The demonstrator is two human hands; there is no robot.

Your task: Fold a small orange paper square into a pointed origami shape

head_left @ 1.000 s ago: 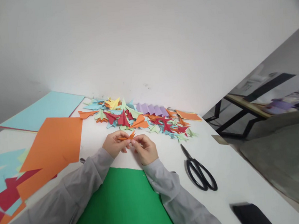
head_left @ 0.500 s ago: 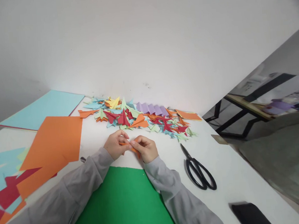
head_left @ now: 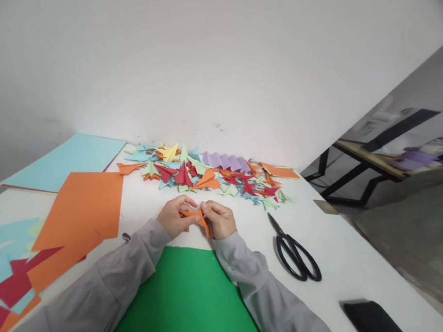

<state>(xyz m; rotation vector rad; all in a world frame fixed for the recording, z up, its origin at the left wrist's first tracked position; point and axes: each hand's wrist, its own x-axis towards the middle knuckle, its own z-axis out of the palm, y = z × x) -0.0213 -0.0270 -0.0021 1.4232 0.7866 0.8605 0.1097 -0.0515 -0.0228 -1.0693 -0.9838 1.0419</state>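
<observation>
Between my hands is a small folded orange paper piece (head_left: 200, 220), its wings spread like a paper plane. My left hand (head_left: 175, 216) pinches its left side between thumb and fingers. On the other side, my right hand (head_left: 220, 219) grips the right edge with thumb and forefinger. Both hands are just above the white table (head_left: 246, 226), beyond the far edge of a green sheet (head_left: 179, 299). Behind them lies a heap of small folded paper planes (head_left: 183, 175) in red, orange, yellow, green and blue.
Black-handled scissors (head_left: 294, 252) lie to the right, points toward the wall. A black flat object (head_left: 372, 319) is at the lower right. Orange sheets (head_left: 81, 209), a light-blue sheet (head_left: 66, 159) and red scraps (head_left: 15, 285) cover the left. A zigzag-folded purple strip (head_left: 225, 161) stands by the heap.
The orange paper has been turned and opened out, so more of its surface shows. My fingers have shifted along it, and my right hand has moved slightly right.
</observation>
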